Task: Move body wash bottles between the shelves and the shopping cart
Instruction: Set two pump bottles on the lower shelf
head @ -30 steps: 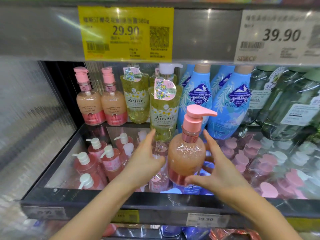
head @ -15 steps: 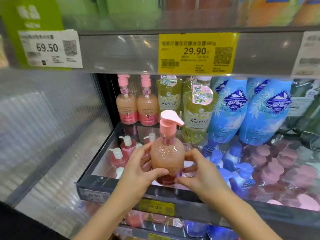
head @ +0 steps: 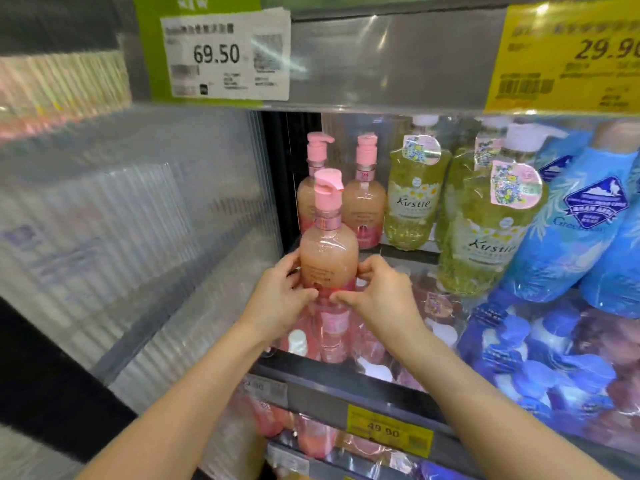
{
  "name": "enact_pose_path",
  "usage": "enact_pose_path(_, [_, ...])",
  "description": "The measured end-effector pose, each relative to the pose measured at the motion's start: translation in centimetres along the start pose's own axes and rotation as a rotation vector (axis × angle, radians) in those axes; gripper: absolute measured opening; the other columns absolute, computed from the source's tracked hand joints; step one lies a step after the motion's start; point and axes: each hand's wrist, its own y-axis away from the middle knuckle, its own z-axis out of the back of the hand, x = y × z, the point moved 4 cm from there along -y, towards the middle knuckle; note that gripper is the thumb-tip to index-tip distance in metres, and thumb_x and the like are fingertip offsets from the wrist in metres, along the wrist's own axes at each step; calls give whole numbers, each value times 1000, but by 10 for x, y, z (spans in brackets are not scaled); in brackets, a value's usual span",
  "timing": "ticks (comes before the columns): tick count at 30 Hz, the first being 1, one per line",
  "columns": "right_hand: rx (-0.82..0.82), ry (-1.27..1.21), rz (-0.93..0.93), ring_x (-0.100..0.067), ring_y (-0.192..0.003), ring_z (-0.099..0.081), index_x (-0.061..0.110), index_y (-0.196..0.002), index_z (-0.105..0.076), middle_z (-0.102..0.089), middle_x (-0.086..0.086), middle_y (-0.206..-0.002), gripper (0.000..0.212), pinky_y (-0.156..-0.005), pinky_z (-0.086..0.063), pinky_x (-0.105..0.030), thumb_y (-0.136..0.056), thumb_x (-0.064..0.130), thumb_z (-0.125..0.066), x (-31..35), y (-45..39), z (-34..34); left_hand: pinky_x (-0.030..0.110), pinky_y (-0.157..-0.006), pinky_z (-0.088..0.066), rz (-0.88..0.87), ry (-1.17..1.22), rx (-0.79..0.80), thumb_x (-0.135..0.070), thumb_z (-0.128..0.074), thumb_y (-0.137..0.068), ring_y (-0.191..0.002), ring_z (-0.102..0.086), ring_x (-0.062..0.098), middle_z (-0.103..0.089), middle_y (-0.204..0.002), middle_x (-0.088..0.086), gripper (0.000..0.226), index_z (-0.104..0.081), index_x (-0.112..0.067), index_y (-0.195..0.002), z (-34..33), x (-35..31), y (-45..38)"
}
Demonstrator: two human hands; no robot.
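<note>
Hands grasp one pink pump bottle [head: 328, 261] from both sides: left hand [head: 277, 299] curls its fingers round the bottle's left flank, right hand [head: 379, 299] round the right, thumbs nearly meeting at the near face. Bottle stands upright above the glass shelf [head: 346, 382], at its left end. Two matching pink bottles [head: 363, 202] stand farther back. Yellow-green Kustie bottles [head: 485, 230] sit to the right, blue bottles [head: 571, 237] beyond them. A 69.50 price tag [head: 225, 53] hangs above.
</note>
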Motion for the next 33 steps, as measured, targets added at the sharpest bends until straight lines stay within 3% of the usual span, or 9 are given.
enact_pose_path(3, [-12,1,-1,-16,-88,-61,11,-103,-56,-66,-3,-100,49,-78,-50,-28,-67,28,-84,8,-17,-14,9,-77,-48,-12,-1,-34,27,-42,-82,-107,-57,7,-60,-114,-2,63,-42,-6,-136,11,9,-16])
enact_pose_path(7, [-47,34,12,-23,-96,-61,9,-107,-56,-65,-5,-99,51,-79,-47,-31,-68,30,-83,13,-34,-25,9,-69,-49,-30,-13,-95,27,-44,-80,-83,-63,-8,-64,-97,-9,57,-51,-12,-121,18,13,-36])
enact_pose_path(10, [-39,24,15,-20,-91,-59,10,-107,-56,-57,1,-88,51,-70,-42,-27,-68,29,-83,15,-44,-28,7,-72,-47,-41,-29,-117,25,-48,-80,-83,-61,-14,-63,-97,-14,58,-50,-20,-118,22,15,-45])
enact_pose_path(15, [-40,24,22,-23,-92,-61,8,-105,-54,-62,-3,-92,51,-77,-49,-34,-68,29,-82,17,-56,-33,5,-79,-46,-44,-36,-140,21,-50,-82,-104,-57,4,-61,-110,-5,60,-48,-11,-133,24,15,-55])
enact_pose_path(20, [-49,33,20,-25,-96,-60,8,-105,-55,-65,-7,-98,51,-83,-50,-39,-68,31,-82,17,-63,-35,1,-79,-44,-59,-58,-136,19,-49,-84,-111,-53,5,-57,-116,-6,61,-43,-9,-138,23,14,-58])
enact_pose_path(29, [-41,44,40,-23,-93,-60,7,-104,-54,-65,-7,-96,49,-80,-48,-35,-70,30,-82,17,-69,-36,-3,-72,-41,-44,-117,-128,19,-47,-86,-110,-50,3,-55,-115,-5,58,-44,-8,-137,25,11,-63])
enact_pose_path(31, [-35,51,38,-24,-94,-60,8,-106,-54,-65,-8,-98,49,-82,-49,-37,-71,31,-81,16,-69,-38,0,-73,-43,-19,-127,-138,16,-49,-87,-113,-52,5,-56,-113,-7,56,-45,-11,-136,25,12,-61])
enact_pose_path(33, [4,77,29,-26,-96,-60,8,-108,-54,-65,-9,-101,47,-83,-50,-40,-74,29,-79,14,-66,-38,9,-84,-42,26,-174,-169,10,-53,-88,-119,-54,14,-59,-113,-4,48,-49,-8,-133,24,15,-56])
